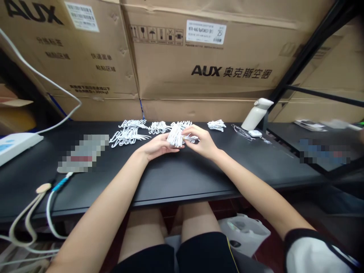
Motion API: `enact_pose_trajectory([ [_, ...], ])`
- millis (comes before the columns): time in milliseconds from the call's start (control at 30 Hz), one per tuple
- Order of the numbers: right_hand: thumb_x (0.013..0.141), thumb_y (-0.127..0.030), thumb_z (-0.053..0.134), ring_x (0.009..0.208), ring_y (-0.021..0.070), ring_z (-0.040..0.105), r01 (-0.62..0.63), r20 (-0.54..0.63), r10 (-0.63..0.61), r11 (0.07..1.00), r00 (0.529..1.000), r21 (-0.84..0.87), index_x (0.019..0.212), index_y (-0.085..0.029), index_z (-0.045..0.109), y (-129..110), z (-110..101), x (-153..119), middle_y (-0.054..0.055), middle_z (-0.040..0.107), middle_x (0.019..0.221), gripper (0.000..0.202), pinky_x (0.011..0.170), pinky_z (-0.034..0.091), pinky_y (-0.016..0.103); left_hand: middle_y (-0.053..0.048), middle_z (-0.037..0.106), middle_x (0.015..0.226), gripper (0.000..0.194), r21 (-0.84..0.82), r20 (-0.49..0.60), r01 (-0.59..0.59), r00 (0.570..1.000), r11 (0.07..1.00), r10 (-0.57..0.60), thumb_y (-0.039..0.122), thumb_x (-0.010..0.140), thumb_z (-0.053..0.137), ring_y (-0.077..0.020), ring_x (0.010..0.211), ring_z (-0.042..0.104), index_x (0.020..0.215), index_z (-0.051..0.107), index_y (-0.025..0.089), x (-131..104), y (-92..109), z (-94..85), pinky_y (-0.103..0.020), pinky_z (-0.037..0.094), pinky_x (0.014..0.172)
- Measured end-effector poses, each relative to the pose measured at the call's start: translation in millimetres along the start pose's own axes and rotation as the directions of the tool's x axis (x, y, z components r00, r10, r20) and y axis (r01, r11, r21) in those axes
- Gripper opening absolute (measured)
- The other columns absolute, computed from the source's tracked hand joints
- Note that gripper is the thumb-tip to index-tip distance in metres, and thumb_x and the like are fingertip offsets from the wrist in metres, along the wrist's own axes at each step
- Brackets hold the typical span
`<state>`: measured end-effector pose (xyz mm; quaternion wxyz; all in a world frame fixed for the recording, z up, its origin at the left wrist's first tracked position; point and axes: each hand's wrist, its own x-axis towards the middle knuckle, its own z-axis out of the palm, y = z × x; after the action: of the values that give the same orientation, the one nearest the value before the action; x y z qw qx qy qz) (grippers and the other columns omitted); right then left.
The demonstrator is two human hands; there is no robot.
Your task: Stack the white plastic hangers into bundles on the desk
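Note:
My left hand (159,147) is closed around a fanned bundle of thin white hooks (175,136), held a little above the black table. Against the bundle's right side, my right hand (205,142) has its thumb and fingers pinched on a few thin white pieces (192,139), which look like the same hooks; the fingers partly cover them. Behind my left hand lie piles of white hooks (127,136) with curved ends, and another pile (158,127) sits beside them. A smaller bunch of thin white pieces (216,125) lies apart, beyond my right hand.
On the black table (176,178) stands a white bottle (256,114), with glasses (242,131) and a small white case (255,133) near it. At left are a blurred-out phone (85,153) with a cable and a white power strip (19,146). Cardboard boxes (227,89) wall the back.

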<state>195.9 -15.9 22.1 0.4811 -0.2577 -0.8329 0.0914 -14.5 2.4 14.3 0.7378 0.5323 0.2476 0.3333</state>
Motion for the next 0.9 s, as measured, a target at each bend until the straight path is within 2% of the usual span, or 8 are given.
enact_pose_trajectory([
  [133,0.079,-0.015,0.06,0.082,0.0174,0.064,-0.025,0.066,0.022,0.999,0.998,0.045,0.09,-0.019,0.065,0.0,1.2,-2.1,0.006,0.068,0.092,0.012,0.076,0.055,0.034,-0.01,0.072,0.101,0.046,0.027,0.092,0.012,0.996,1.0,-0.015,0.006,0.065,0.069,-0.0228,0.094,0.068,0.11,0.063,0.016,-3.1,0.5,0.3,-0.036,0.051,0.088],
  [233,0.079,-0.021,0.064,0.077,0.0167,0.063,-0.055,0.088,0.049,0.996,0.995,0.067,0.089,-0.019,0.066,-1.3,1.5,-2.9,0.006,0.067,0.09,0.01,0.073,0.054,0.033,-0.01,0.072,0.098,0.045,0.089,0.072,0.032,0.997,0.995,-0.038,0.011,0.07,0.072,-0.0204,0.09,0.069,0.114,0.062,0.016,-3.5,0.0,2.7,-0.03,0.054,0.078],
  [367,0.078,-0.029,0.068,0.077,0.0164,0.061,-0.128,0.16,0.117,0.99,0.98,0.062,0.082,-0.018,0.068,-3.6,0.3,-2.1,0.007,0.064,0.092,0.012,0.069,0.053,0.032,-0.009,0.07,0.102,0.055,0.14,0.025,0.045,0.998,0.989,-0.049,0.009,0.066,0.077,-0.0184,0.088,0.068,0.118,0.059,0.017,-2.2,-2.0,5.1,-0.031,0.054,0.08],
  [467,0.082,-0.03,0.065,0.078,0.0161,0.059,-0.185,0.24,0.163,0.98,0.957,0.07,0.08,-0.018,0.068,-3.6,-0.6,-1.8,0.006,0.06,0.091,0.012,0.066,0.051,0.03,-0.01,0.069,0.105,0.057,0.158,0.018,0.07,0.997,0.985,-0.074,0.01,0.065,0.078,-0.0195,0.089,0.068,0.118,0.059,0.017,-1.1,-3.4,5.7,-0.032,0.054,0.08],
  [667,0.085,-0.029,0.059,0.077,0.015,0.058,-0.28,0.32,0.229,0.952,0.919,0.125,0.077,-0.017,0.061,5.2,-2.5,-1.4,0.004,0.06,0.083,0.015,0.074,0.05,0.031,-0.011,0.069,0.106,0.055,0.143,-0.014,0.113,0.994,0.983,-0.112,0.006,0.063,0.078,-0.0238,0.095,0.069,0.114,0.06,0.018,0.9,-2.8,4.6,-0.034,0.054,0.082],
  [800,0.084,-0.03,0.059,0.076,0.0152,0.058,-0.35,0.342,0.287,0.926,0.895,0.139,0.078,-0.016,0.059,6.4,-6.3,0.7,0.004,0.062,0.083,0.016,0.071,0.049,0.03,-0.01,0.069,0.106,0.06,0.128,-0.037,0.13,0.991,0.983,-0.127,0.002,0.062,0.076,-0.0245,0.095,0.069,0.116,0.059,0.02,1.6,-1.8,4.9,-0.035,0.054,0.083],
  [900,0.084,-0.028,0.059,0.075,0.0151,0.058,-0.312,0.31,0.271,0.946,0.911,0.089,0.076,-0.016,0.06,3.7,-7.1,1.4,0.004,0.061,0.082,0.015,0.071,0.048,0.03,-0.009,0.069,0.105,0.059,0.127,-0.058,0.13,0.991,0.983,-0.123,0.002,0.062,0.075,-0.0238,0.095,0.069,0.116,0.059,0.02,1.3,-1.1,6.4,-0.036,0.053,0.084],
])
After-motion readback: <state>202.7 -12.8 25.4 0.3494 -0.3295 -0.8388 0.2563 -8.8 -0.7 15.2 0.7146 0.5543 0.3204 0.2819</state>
